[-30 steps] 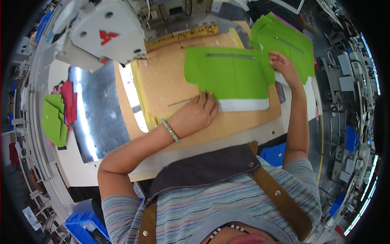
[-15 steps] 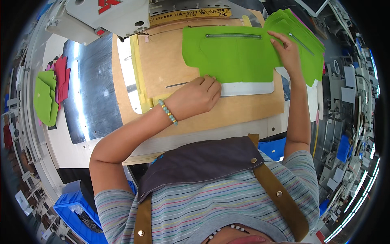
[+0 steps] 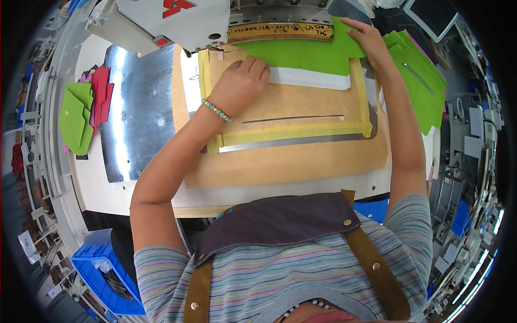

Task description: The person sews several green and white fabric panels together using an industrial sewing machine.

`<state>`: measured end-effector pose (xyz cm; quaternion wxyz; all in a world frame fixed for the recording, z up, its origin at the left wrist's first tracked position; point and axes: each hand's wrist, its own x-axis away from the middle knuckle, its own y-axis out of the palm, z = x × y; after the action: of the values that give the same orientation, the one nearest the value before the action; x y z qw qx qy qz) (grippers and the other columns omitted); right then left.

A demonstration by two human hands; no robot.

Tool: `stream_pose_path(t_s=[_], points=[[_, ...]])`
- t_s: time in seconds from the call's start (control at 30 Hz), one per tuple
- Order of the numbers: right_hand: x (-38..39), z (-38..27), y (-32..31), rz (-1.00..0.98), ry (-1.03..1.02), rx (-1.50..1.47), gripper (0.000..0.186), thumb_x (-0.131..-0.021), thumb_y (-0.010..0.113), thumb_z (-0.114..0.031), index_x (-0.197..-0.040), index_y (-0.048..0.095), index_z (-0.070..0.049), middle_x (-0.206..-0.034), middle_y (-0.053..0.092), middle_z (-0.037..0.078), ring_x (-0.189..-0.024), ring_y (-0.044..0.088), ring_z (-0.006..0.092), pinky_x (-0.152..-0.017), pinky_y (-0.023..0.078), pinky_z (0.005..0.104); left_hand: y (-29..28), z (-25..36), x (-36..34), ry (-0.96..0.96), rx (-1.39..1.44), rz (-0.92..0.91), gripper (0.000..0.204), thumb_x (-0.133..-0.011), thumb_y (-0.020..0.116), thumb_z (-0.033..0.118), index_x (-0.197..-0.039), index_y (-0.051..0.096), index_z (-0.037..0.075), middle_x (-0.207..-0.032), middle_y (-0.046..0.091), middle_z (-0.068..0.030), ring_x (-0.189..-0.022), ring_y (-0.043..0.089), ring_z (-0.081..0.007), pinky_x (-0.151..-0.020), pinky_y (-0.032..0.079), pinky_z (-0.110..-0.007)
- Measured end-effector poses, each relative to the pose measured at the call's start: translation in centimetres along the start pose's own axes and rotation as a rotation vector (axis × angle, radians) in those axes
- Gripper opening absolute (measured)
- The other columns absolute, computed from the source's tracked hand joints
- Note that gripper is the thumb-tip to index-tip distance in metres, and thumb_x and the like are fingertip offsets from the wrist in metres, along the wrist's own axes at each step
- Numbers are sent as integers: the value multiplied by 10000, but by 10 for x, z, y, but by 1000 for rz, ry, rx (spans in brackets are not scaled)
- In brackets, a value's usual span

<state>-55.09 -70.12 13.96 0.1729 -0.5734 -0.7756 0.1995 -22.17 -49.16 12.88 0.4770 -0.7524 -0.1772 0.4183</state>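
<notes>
A green fabric piece (image 3: pixel 301 56) with a white strip (image 3: pixel 312 78) along its near edge lies on a tan template board (image 3: pixel 301 102), its far part under the machine's bar. My left hand (image 3: pixel 242 81), wearing a beaded bracelet, is closed with curled fingers at the piece's near left corner; its fingertips are partly hidden. At the far right edge, my right hand (image 3: pixel 371 43) rests with fingers stretched out and thumb apart on the green fabric. Yellow tape (image 3: pixel 296 129) borders the template, which has a thin dark slot near its front. The zipper on the piece is now out of sight.
A white sewing machine head (image 3: pixel 172 24) stands at the far left, beside a metal bar with a yellow label (image 3: pixel 280 33). Green pieces with zippers (image 3: pixel 417 81) are stacked at right. Green and red scraps (image 3: pixel 81 116) lie at left, beyond a shiny metal plate (image 3: pixel 126 118).
Both hands have moved away from me with the green piece, which has slid under the machine's bar. The template's slot and front tape are now uncovered. The view has shifted slightly.
</notes>
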Motion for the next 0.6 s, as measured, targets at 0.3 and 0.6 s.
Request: stream_pose_path(t_s=[0.3,0.6], points=[[-79,31,30,-101,125,-522,431,-1055,489,-34,-1472,544,59,-1357,667,135,-1140,689,187,-1001,575,309,-2,-24,13,-159,-6,-127,342,-857,643,55,-1190,668,-14,-1168,678,-137,-1130,680,-288,-902,590,-383],[-79,24,36,-164,70,-557,408,-1090,476,-86,-1466,535,61,-1373,650,139,-1170,679,183,-985,585,296,-26,5,39,-257,-88,-233,337,-978,664,183,-1274,648,23,-1385,631,-173,-1272,636,-350,-930,577,-422]])
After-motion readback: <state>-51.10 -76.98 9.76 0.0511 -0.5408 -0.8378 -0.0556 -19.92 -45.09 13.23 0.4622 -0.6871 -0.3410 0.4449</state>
